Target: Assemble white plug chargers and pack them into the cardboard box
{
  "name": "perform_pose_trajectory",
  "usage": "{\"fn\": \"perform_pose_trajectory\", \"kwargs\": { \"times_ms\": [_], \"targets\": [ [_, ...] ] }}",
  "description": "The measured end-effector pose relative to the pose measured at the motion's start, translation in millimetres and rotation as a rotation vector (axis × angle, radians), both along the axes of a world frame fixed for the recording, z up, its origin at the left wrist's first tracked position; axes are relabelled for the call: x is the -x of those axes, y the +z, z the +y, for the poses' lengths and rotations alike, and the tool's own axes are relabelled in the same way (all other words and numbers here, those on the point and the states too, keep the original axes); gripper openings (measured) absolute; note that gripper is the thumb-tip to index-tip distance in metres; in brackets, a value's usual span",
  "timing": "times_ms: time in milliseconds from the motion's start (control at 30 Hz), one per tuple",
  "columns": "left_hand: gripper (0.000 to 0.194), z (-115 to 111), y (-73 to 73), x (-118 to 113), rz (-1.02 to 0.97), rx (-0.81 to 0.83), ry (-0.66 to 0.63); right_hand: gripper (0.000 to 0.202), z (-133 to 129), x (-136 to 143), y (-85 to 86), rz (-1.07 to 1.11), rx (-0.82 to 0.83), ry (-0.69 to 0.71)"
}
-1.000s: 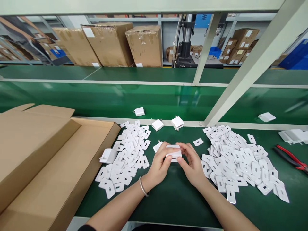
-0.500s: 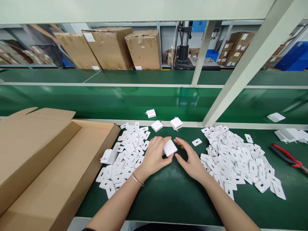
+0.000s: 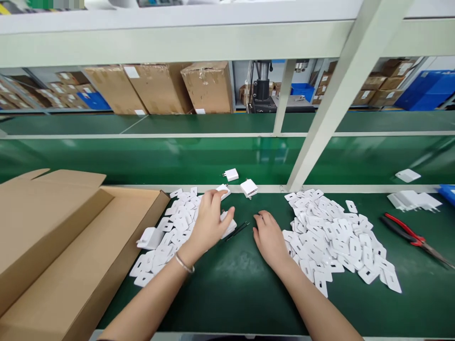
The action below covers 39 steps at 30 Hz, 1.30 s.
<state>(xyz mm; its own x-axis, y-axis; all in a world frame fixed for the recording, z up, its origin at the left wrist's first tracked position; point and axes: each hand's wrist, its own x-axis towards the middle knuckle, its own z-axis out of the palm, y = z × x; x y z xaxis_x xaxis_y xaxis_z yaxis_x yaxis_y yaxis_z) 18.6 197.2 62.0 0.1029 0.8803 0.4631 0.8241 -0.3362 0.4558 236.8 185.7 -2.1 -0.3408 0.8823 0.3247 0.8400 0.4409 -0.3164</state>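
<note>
My left hand is over the right edge of the left pile of white plates, thumb and fingers apart. Its fingertips are at a white charger; whether they touch it I cannot tell. Another white charger lies partly hidden behind the thumb. Just right of that charger rests a thin black tool like tweezers. My right hand rests low on the green tabletop with its fingers curled together; anything under the fingertips is hidden. Beside it is the right pile of white slotted plates.
Two more white chargers stand near the back rail. An open cardboard box occupies the left. Red-and-black pliers and several white chargers lie at right. A slanted pale post rises behind the right pile.
My left hand has let go of the white charger, which now lies on the table, and moved left. My right hand has curled its fingers down where a loose plate lay. The view has tilted up.
</note>
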Motion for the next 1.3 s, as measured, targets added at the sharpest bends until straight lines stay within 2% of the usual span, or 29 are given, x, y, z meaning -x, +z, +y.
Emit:
{"fn": "perform_pose_trajectory", "kwargs": {
  "times_ms": [67, 133, 167, 267, 367, 433, 533, 633, 700, 767, 900, 1000, 1167, 1233, 1300],
  "targets": [
    [0.04, 38.0, 8.3, -3.2, 0.11, -0.004, 0.03, 0.037, -2.0, 4.4, 4.7, 0.0, -0.004, 0.007],
    [0.045, 85.5, 13.9, -7.3, 0.241, 0.119, 0.088, 0.033, -3.2, 6.1, 9.2, -0.015, -0.009, -0.053],
    [0.051, 109.4, 15.4, -9.7, 0.291, 0.222, 0.074, 0.031, -3.5, 5.9, 10.9, -0.029, -0.007, -0.09],
    [0.06, 166.0, 14.8, -16.7, 0.333, 0.348, -0.075, 0.02, -2.9, 2.2, 12.7, -0.081, 0.01, -0.156],
    [0.054, 189.7, 10.3, -19.6, 0.303, 0.385, -0.205, 0.017, -1.7, -2.5, 9.9, -0.105, 0.018, -0.17],
    [0.051, 190.4, 8.3, -17.4, 0.248, 0.363, -0.25, 0.03, -1.2, -4.0, 6.9, -0.111, 0.012, -0.173],
    [0.056, 178.4, 10.1, -8.1, 0.14, 0.295, -0.27, 0.047, -1.1, -3.2, 4.1, -0.122, 0.012, -0.158],
    [0.067, 152.5, 16.3, 2.4, -0.098, 0.224, -0.298, 0.042, 0.3, -1.9, 5.0, -0.088, 0.007, -0.177],
    [0.071, 125.4, 20.1, 6.0, -0.375, 0.184, -0.361, 0.046, 3.1, -2.2, 6.6, -0.061, 0.003, -0.198],
    [0.068, 91.6, 22.1, 5.2, -0.584, 0.158, -0.421, 0.049, 6.8, -2.8, 8.0, -0.059, 0.011, -0.188],
    [0.049, 22.4, 20.6, -5.0, -0.672, 0.107, -0.436, 0.046, 12.5, -1.5, 9.2, -0.096, 0.021, -0.116],
    [0.046, -13.9, 15.5, -12.1, -0.695, 0.094, -0.46, 0.039, 13.0, 1.7, 10.0, -0.126, 0.012, -0.084],
    [0.046, -41.2, -0.1, -15.2, -0.814, 0.197, -0.465, 0.023, 13.5, 2.9, 13.9, -0.095, 0.039, 0.004],
    [0.047, -45.2, -6.5, -14.4, -0.891, 0.297, -0.48, 0.019, 14.1, 0.9, 15.9, -0.079, 0.075, 0.072],
    [0.048, -46.9, -11.5, -12.9, -1.005, 0.41, -0.554, 0.019, 13.7, -2.1, 18.1, -0.035, 0.096, 0.101]
  ]
}}
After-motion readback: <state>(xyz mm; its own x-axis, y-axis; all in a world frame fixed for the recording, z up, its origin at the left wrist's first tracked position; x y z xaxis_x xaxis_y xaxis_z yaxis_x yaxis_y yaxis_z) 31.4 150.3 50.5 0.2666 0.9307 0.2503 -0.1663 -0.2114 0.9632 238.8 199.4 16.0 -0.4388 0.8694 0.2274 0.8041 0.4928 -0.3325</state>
